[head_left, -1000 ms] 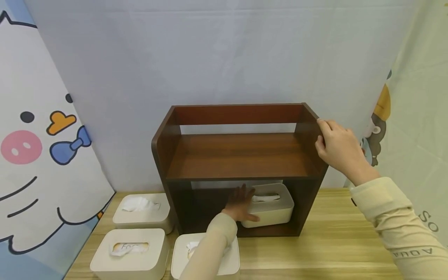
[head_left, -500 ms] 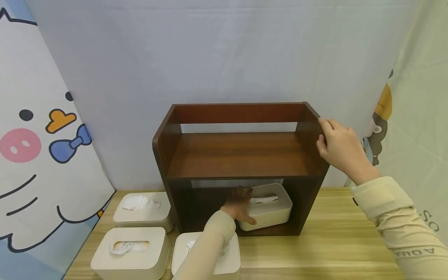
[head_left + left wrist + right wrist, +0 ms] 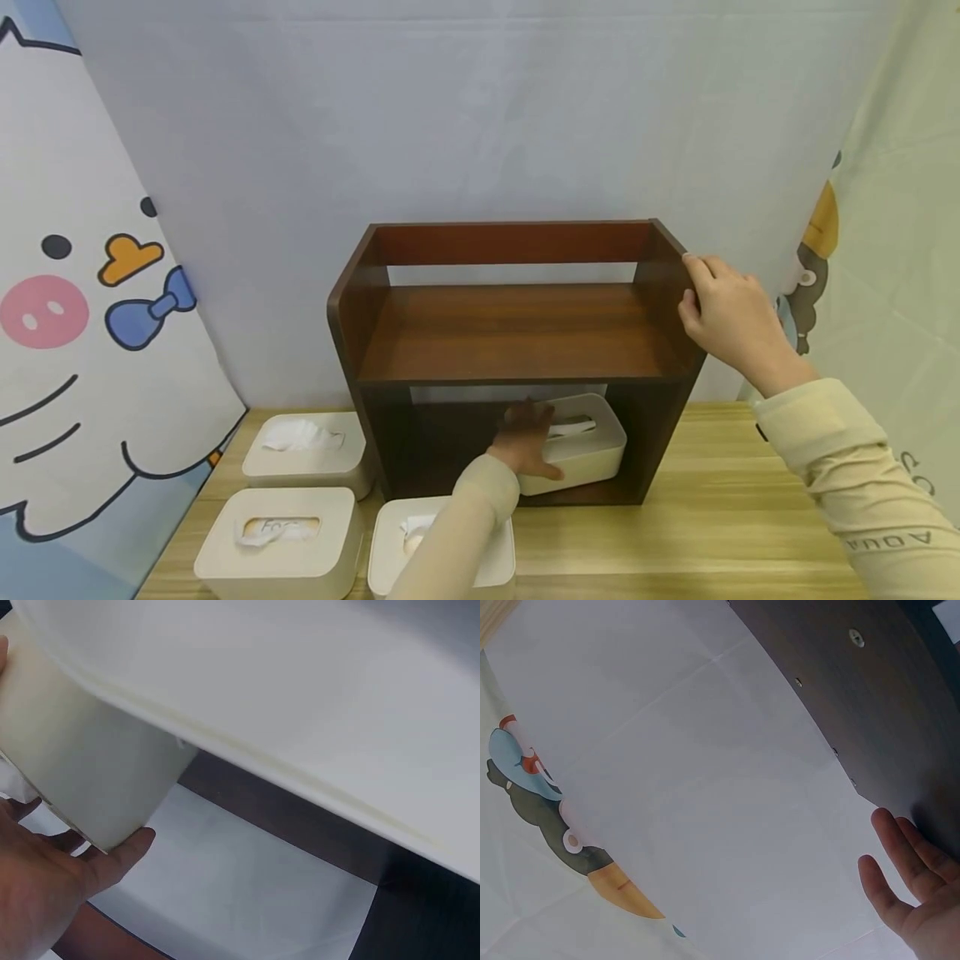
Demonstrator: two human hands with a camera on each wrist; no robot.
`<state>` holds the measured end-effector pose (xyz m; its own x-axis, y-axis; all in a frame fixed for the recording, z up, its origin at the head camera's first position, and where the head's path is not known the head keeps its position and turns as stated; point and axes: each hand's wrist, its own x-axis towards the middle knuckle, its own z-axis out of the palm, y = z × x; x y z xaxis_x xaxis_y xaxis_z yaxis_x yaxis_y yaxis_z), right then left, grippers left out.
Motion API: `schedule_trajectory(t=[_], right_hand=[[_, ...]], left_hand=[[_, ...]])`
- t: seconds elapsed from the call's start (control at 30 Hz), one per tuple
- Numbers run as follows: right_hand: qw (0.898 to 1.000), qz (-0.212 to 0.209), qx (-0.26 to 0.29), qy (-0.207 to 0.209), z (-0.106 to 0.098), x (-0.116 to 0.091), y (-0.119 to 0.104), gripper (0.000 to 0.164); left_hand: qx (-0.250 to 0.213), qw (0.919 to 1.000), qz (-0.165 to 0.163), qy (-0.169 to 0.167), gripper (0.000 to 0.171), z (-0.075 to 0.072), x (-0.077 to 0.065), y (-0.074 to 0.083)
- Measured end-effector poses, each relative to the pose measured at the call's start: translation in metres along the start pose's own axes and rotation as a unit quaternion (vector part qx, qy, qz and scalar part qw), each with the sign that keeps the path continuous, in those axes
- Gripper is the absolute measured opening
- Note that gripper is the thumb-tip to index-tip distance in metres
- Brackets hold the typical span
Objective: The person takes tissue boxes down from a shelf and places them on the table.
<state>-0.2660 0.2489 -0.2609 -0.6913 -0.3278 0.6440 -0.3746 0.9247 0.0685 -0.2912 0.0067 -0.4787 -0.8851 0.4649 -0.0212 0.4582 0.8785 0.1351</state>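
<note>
A cream tissue box (image 3: 581,467) stands at a slant in the lower right of a dark brown two-tier shelf (image 3: 510,329), a strip of white tissue in its slot. My left hand (image 3: 525,446) grips its left end, thumb on the front face and fingers reaching over the top. The left wrist view shows that hand (image 3: 45,877) around a corner of the tissue box (image 3: 97,742). Up at the shelf's right side panel, my right hand (image 3: 727,317) holds the upper edge, thumb on the inner side. Its fingertips meet the panel (image 3: 870,697) in the right wrist view.
Three more cream tissue boxes sit at the left: one at the back (image 3: 303,450), one in front of it (image 3: 277,546), and one (image 3: 390,542) partly under my left forearm. Wood-grain table (image 3: 727,500) extends to the right. A pale curtain (image 3: 510,108) hangs behind.
The tissue box in the shelf has shifted slightly and turned a little, its front-left corner moving back right lately. My left hand has moved right over it. My right hand stays put.
</note>
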Motion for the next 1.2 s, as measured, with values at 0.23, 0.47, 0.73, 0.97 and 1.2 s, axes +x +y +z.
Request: schedule_trajectory(t=[0.23, 0.47, 0.73, 0.97, 1.2], right_hand=[[1.000, 0.000, -0.001, 0.001, 0.000, -0.002, 0.001, 0.043], [1.000, 0.005, -0.001, -0.006, -0.001, -0.002, 0.001, 0.043], [1.000, 0.002, 0.000, -0.001, -0.002, -0.002, 0.001, 0.043], [1.000, 0.000, 0.000, 0.003, -0.003, -0.002, 0.002, 0.043], [1.000, 0.004, 0.003, -0.001, -0.005, -0.002, 0.002, 0.043]], left_hand=[[0.000, 1.0000, -0.006, 0.000, 0.103, -0.004, -0.005, 0.004], [0.011, 0.9999, 0.002, -0.008, 0.101, -0.005, -0.007, 0.003], [0.034, 0.9993, 0.011, 0.008, 0.101, -0.001, -0.009, 0.002], [0.070, 0.9962, 0.029, 0.045, 0.099, -0.004, -0.011, 0.004], [0.086, 0.9936, 0.048, 0.055, 0.096, -0.009, -0.014, 0.007]])
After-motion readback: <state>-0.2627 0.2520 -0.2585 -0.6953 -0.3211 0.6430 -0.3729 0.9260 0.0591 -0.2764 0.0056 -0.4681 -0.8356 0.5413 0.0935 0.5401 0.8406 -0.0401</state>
